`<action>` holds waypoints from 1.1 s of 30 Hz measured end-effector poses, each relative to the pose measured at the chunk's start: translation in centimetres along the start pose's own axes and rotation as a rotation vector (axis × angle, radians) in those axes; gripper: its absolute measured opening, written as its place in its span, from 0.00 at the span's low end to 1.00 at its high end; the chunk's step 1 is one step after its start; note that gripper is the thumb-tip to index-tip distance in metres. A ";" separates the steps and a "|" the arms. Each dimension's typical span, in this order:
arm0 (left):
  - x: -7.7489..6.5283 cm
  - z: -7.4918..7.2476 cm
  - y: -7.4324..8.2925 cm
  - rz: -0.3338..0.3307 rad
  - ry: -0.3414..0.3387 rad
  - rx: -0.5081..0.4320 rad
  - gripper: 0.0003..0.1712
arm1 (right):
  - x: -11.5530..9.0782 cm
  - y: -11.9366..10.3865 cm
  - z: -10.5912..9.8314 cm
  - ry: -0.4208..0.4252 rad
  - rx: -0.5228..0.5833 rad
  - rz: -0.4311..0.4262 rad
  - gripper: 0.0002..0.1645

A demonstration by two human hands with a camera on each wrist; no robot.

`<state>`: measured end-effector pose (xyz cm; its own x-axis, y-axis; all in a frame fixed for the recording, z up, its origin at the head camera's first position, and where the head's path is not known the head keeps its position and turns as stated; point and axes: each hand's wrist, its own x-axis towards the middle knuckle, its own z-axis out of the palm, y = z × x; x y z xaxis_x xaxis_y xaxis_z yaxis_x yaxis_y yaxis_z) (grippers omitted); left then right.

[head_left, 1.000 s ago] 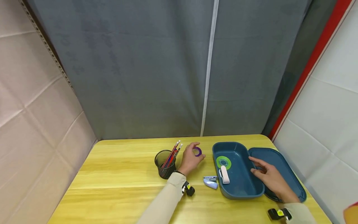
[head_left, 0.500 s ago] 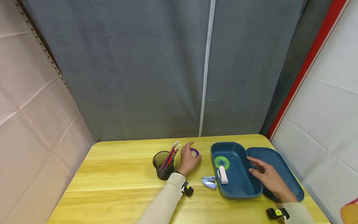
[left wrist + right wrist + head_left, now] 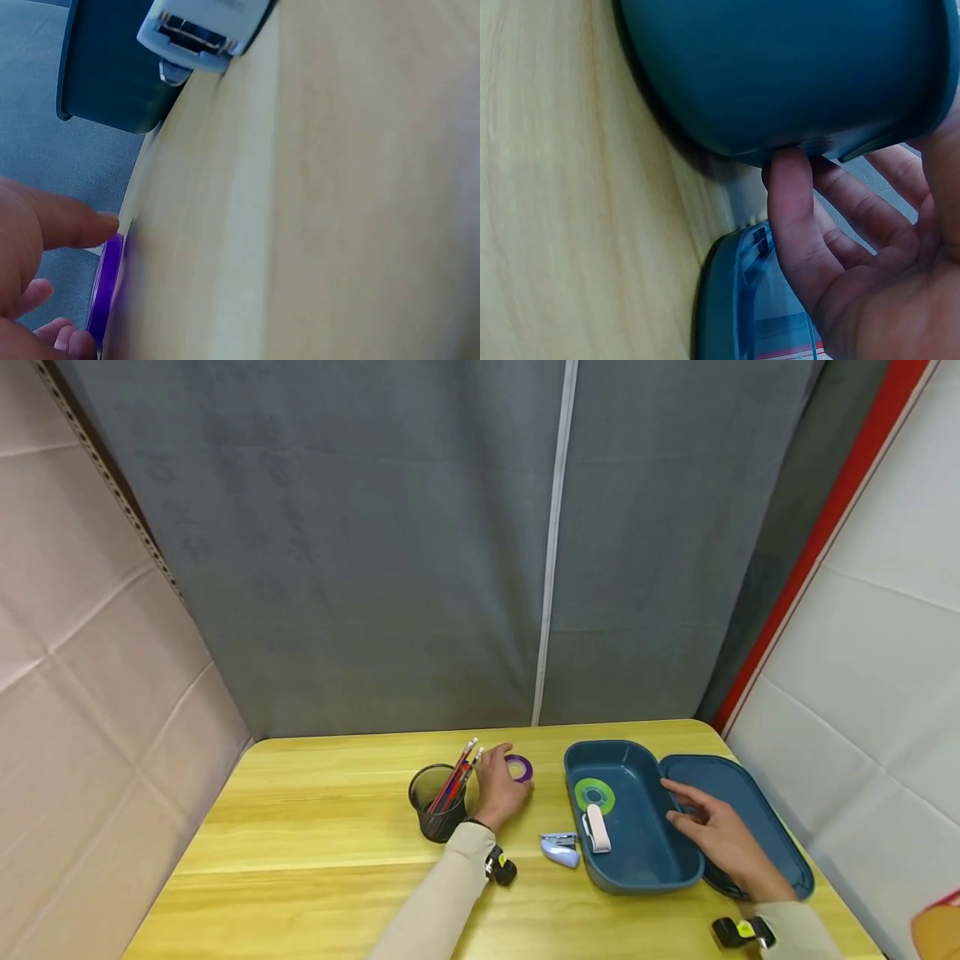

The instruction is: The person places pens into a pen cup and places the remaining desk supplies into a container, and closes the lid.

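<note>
A purple roll of tape (image 3: 519, 768) lies on the table behind the stapler. My left hand (image 3: 501, 789) is spread beside it, thumb at its near edge and fingers at its far edge. In the left wrist view the tape roll (image 3: 105, 285) stands between the thumb tip and the other fingertips. My right hand (image 3: 723, 839) touches the right side of the dark blue box (image 3: 652, 868). In the right wrist view one fingertip (image 3: 791, 169) meets the box wall (image 3: 780, 82). Inside the box lie a green tape roll (image 3: 595, 795) and a pale pink oblong thing (image 3: 597, 829).
A lilac stapler (image 3: 560, 850) lies just left of the box. A black mesh cup (image 3: 438, 818) with several pencils (image 3: 459, 777) stands left of my left wrist. The blue lid (image 3: 780, 835) lies right of the box. A grey curtain (image 3: 390, 568) hangs behind the table.
My left hand has drawn back leftward, so more of the purple tape roll shows; the roll itself has barely shifted. My right hand stays at the box. The head view has turned slightly.
</note>
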<state>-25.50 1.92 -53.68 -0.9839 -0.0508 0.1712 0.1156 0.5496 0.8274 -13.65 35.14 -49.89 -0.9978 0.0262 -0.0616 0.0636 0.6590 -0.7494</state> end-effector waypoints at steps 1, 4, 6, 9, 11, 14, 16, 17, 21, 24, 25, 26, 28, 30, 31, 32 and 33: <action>0.0 0.0 0.0 -0.010 0.002 -0.010 0.45 | 0.0 0.0 0.0 0.000 0.003 0.001 0.36; 0.0 -0.1 0.0 -0.038 0.020 -0.022 0.45 | 0.0 0.0 0.1 0.001 0.005 0.002 0.36; 0.0 -0.1 -0.1 -0.053 0.030 -0.007 0.46 | 0.1 0.0 0.1 0.002 0.004 0.002 0.36; 0.1 -0.2 -0.2 -0.066 0.028 0.030 0.47 | 0.1 -0.1 0.1 0.001 0.000 0.000 0.36; 0.1 -0.3 -0.2 -0.066 0.018 0.054 0.47 | 0.1 -0.1 0.1 0.000 -0.002 -0.001 0.35; 0.2 -0.2 -0.3 -0.068 -0.002 0.073 0.47 | 0.1 -0.2 0.1 -0.004 0.001 0.001 0.36; 0.2 -0.2 -0.3 -0.066 -0.013 0.071 0.46 | 0.0 -0.2 0.1 -0.002 0.003 0.000 0.36; 0.2 -0.2 -0.2 -0.064 -0.021 0.068 0.46 | 0.0 -0.2 0.1 -0.001 0.005 0.000 0.36; 0.2 -0.2 -0.3 -0.030 -0.067 0.068 0.48 | 0.0 -0.1 0.1 0.003 0.008 -0.004 0.35; 0.2 -0.2 -0.4 0.005 -0.111 0.075 0.49 | 0.0 0.0 0.1 0.002 0.009 -0.004 0.36; 0.2 -0.2 -0.4 0.016 -0.124 0.076 0.50 | 0.0 0.0 0.1 0.002 0.008 -0.004 0.36; 0.2 -0.2 -0.4 0.025 -0.132 0.076 0.49 | 0.0 0.0 0.1 0.002 0.008 -0.004 0.36; 0.2 -0.2 -0.4 0.035 -0.143 0.077 0.49 | 0.0 0.1 0.1 0.002 0.008 -0.005 0.36; 0.1 -0.2 -0.4 0.044 -0.149 0.081 0.49 | -0.1 0.1 0.0 0.003 0.008 -0.005 0.36; 0.1 -0.3 -0.4 0.043 -0.156 0.078 0.49 | -0.1 0.1 0.0 0.003 0.008 -0.005 0.36; 0.1 -0.3 -0.4 0.051 -0.157 0.075 0.49 | -0.1 0.1 0.0 0.003 0.009 -0.005 0.36; 0.0 -0.4 -0.4 0.057 -0.161 0.069 0.50 | -0.1 0.1 0.0 0.003 0.009 -0.006 0.36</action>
<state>-25.54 1.39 -53.78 -0.9858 0.1129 0.1241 0.1672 0.6041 0.7792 -13.54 35.17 -49.98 -0.9982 0.0248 -0.0553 0.0581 0.6525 -0.7556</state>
